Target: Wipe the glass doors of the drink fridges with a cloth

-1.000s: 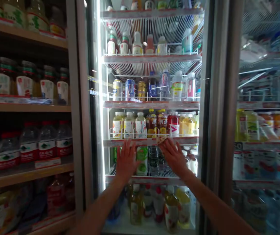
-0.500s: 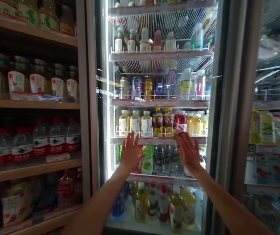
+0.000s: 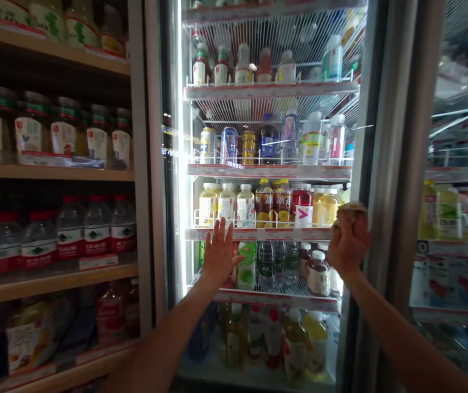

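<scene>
Ahead of me stands a tall glass fridge door (image 3: 274,344), its lit shelves full of drinks showing through. My left hand (image 3: 218,252) lies flat on the glass with fingers spread, in front of the shelf with the green-labelled bottle (image 3: 247,266). At the right side of the pane my right hand (image 3: 349,245) presses a pale, crumpled cloth (image 3: 352,208) to the glass, near the dark door frame (image 3: 367,153). Part of the cloth is hidden behind the fingers.
On the left, wooden shelves (image 3: 53,173) carry bottles, among them red-capped water bottles (image 3: 96,229). A metal post (image 3: 397,164) separates this door from another fridge (image 3: 455,218) with drinks and cartons on the right.
My right hand has slid the cloth rightward across the glass, from mid-pane to the edge by the frame. My left hand stays in nearly the same place.
</scene>
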`<state>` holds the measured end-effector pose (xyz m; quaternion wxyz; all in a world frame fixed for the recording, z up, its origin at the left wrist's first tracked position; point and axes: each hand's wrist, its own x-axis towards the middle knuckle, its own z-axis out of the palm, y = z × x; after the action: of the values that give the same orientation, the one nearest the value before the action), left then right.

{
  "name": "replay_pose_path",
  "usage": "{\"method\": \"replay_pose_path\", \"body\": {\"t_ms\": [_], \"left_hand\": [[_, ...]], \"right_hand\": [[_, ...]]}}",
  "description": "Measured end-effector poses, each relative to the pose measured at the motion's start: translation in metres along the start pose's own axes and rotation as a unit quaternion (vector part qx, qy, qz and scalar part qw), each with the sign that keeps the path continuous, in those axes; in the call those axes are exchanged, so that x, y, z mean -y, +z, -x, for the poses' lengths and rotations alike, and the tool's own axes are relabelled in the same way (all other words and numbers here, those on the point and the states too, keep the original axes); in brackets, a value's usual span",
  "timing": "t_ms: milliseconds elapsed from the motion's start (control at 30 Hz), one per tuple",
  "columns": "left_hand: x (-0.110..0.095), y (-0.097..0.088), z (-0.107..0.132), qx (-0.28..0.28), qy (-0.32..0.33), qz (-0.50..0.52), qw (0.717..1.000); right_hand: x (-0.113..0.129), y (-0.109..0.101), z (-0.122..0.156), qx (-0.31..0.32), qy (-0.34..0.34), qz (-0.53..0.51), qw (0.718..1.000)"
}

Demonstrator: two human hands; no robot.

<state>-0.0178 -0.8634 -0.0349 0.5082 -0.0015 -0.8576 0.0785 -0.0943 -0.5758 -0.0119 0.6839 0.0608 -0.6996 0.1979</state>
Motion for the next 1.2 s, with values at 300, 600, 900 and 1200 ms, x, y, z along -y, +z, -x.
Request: {"method": "replay_pose_path", "body": {"t_ms": [300,600,900,1200], "left_hand": [[0.002,-0.003,0.000,0.000,0.005,-0.015,1.000],[0.001,-0.007,-0.001,0.023,-0.005,-0.023,0.999],[0.001,-0.008,0.000,0.024,0.005,-0.003,1.000],[0.032,-0.022,-0.007,0.008,-0.004,-0.025,1.000]], "right_hand": [[0.040,0.002,0.037,0.130,-0.284,-0.044,0.949],[0.046,0.006,0.009,0.077,-0.203,-0.021,0.976],[0.031,0.011,-0.022,-0.025,-0.051,-0.007,0.998],[0.053,0.007,0.014,0.089,-0.318,-0.034,0.943]]}}
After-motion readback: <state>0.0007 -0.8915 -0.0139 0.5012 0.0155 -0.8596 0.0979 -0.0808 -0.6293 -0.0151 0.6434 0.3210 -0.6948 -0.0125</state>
